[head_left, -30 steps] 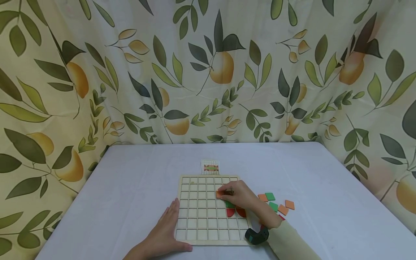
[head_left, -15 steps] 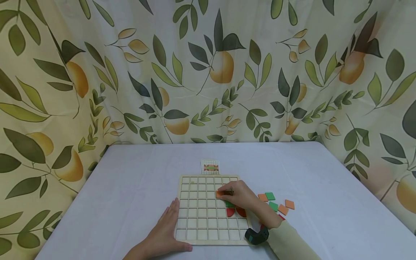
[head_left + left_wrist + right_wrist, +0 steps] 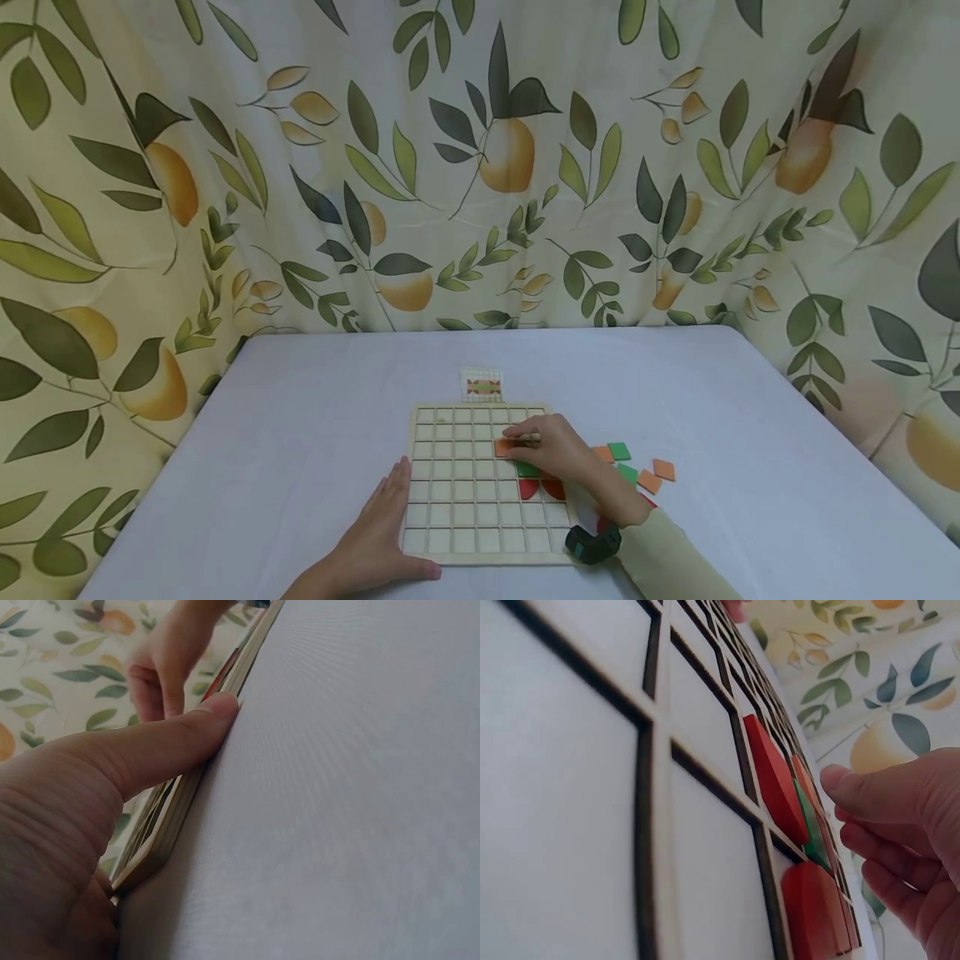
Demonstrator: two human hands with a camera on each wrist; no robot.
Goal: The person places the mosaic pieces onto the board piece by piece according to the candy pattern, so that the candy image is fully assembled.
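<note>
A light wooden grid board (image 3: 453, 492) lies on the table. My left hand (image 3: 367, 533) rests along its left edge, fingers extended, thumb (image 3: 180, 742) against the near edge. Over the board's right half, my right hand (image 3: 558, 454) has thumb and index fingertips on an orange square tile (image 3: 503, 448) in a cell of an upper row. Below that hand sit a green tile (image 3: 528, 469) and two red pieces with curved edges, one red piece (image 3: 774, 780) showing close up in the right wrist view. The palm covers part of the board's right side.
Loose orange, green and red pieces lie right of the board, among them an orange tile (image 3: 663, 471) and a green tile (image 3: 618, 451). A small pattern card (image 3: 482, 386) lies beyond the far edge. A black band (image 3: 592, 543) is at the right wrist.
The head view has shifted slightly, moving the whole scene a little left. The gap between right thumb and index finger looks lighter. Both hands keep their places on the board.
</note>
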